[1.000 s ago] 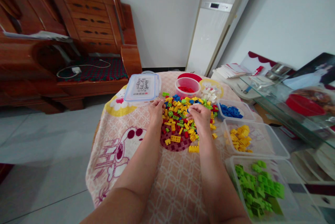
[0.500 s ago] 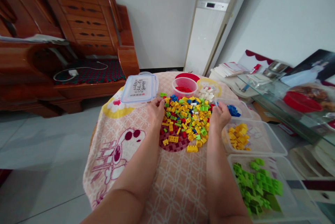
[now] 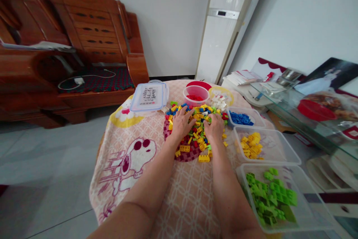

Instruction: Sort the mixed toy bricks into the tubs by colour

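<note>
A heap of mixed toy building bricks, in yellow, red, green and blue, lies spread on the cloth-covered table. My left hand rests palm down on the heap's left part, fingers spread apart. Across from it, my right hand touches the right part, its fingers apart and slightly bent over the bricks. Bricks beneath both palms are hidden. Close to the right hand sits a clear box with blue bricks. A pink tub behind the heap holds red bricks, and white bricks are piled beside it.
Nearer me on the right stand clear boxes of yellow bricks and green bricks. A blue-rimmed lid lies at the back left. Beyond the table are a glass shelf at right and a wooden bench at left.
Both hands have moved inward onto the brick heap, the right one leaving the blue-brick box. Their fingers, pinched before, are now spread. Some bricks at the heap's far left have been pushed outward.
</note>
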`<move>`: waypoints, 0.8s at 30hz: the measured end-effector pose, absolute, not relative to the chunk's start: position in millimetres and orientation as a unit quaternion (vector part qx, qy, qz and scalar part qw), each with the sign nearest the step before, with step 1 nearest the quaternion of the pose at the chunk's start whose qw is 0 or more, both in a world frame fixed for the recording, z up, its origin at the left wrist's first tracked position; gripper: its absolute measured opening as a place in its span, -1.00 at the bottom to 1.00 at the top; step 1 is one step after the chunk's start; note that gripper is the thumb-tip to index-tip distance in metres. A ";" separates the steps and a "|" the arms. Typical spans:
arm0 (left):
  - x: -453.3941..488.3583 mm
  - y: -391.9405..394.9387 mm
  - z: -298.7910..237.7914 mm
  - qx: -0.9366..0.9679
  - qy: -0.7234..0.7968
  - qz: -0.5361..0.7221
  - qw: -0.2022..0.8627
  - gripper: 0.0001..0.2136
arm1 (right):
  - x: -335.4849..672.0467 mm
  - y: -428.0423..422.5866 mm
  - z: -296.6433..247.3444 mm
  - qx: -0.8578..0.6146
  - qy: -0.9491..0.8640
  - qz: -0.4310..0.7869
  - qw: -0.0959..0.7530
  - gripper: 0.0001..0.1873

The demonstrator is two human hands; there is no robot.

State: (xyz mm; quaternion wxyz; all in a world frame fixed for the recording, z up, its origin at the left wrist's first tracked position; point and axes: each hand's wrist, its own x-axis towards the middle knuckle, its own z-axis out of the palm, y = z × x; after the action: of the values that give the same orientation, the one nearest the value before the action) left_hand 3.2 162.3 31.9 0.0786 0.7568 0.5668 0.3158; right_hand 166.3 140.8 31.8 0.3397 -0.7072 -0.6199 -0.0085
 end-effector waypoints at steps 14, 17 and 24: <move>9.3 109.5 34.6 0.848 0.435 0.287 0.096 -0.75 | 156.9 81.9 18.7 -0.600 -0.714 -0.007 0.361 -0.75; 3.8 96.1 33.0 0.848 0.408 0.316 0.120 -0.77 | 164.6 70.8 18.7 -0.576 -0.723 0.031 0.382 -0.77; -25.3 100.1 17.5 0.739 0.455 0.478 0.136 -0.68 | 195.9 94.8 31.2 -0.695 -0.587 -0.006 0.415 -0.60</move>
State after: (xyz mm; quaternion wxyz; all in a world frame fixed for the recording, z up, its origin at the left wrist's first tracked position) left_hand -25.3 100.1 17.5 0.1361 0.7387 0.4553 0.4779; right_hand 195.9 94.8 31.2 0.4146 -0.6952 -0.5871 -0.0062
